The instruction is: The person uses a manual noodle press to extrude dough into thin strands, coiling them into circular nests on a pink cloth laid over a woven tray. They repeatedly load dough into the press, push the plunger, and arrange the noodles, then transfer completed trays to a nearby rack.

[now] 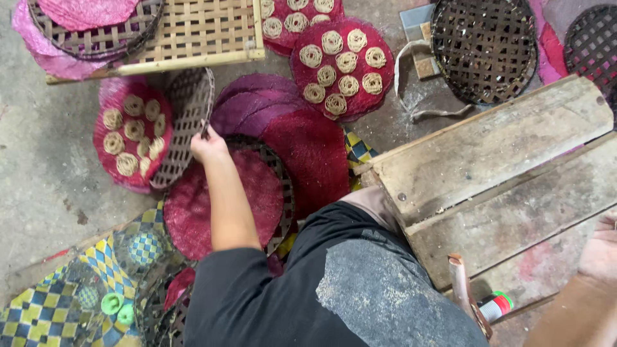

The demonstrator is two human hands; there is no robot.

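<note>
Head view: left hand (207, 146) closed on rim of woven tray (186, 125) tilted over noodle mat (132, 136) on floor (38, 160), right hand (601, 250) at frame edge by plank (495, 154), grip unreadable.

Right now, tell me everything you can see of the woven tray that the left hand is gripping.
The woven tray is a round, open-lattice disc of dark strips, seemingly bamboo. It stands tilted on edge, and the left hand grips its lower right rim. It leans over a red mat bearing small coils of pale noodles, above the concrete floor. Nothing lies on the tray itself.
</note>
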